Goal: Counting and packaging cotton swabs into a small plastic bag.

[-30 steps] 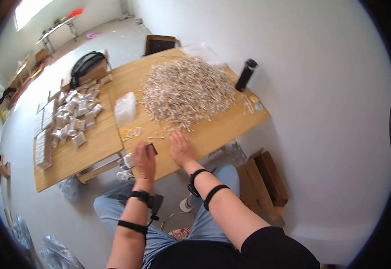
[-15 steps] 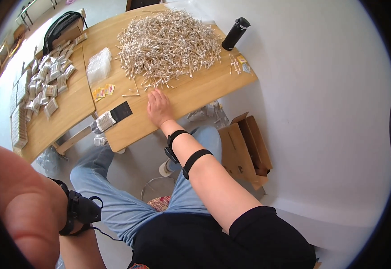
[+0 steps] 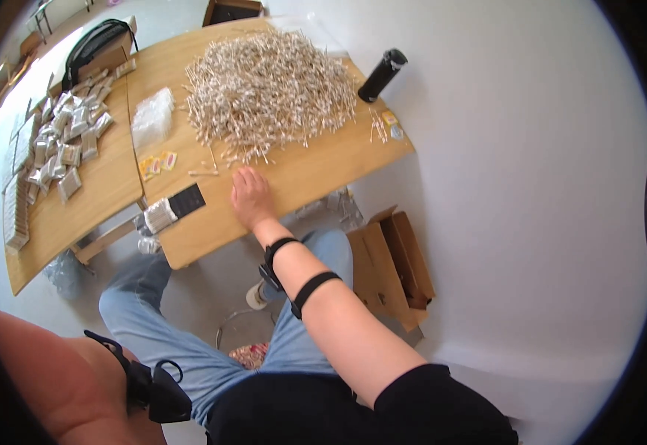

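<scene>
My right hand lies palm down on the wooden table, fingers flat and resting just short of a big heap of cotton swabs. Nothing shows in its grasp. A couple of stray cotton swabs lie left of its fingertips. Left of that hand, at the table's front edge, a bundle of white swabs sits beside a flat black piece. Very close to the camera at the lower left is my left hand, its fingers out of sight.
Clear plastic bags and yellow cards lie left of the heap. Filled swab packets cover part of the left table, near a black bag. A black bottle stands right; a cardboard box is below.
The whole view has shifted, so the table sits slightly lower and further left. My left hand has dropped lower in the picture. My right hand stays flat by the heap.
</scene>
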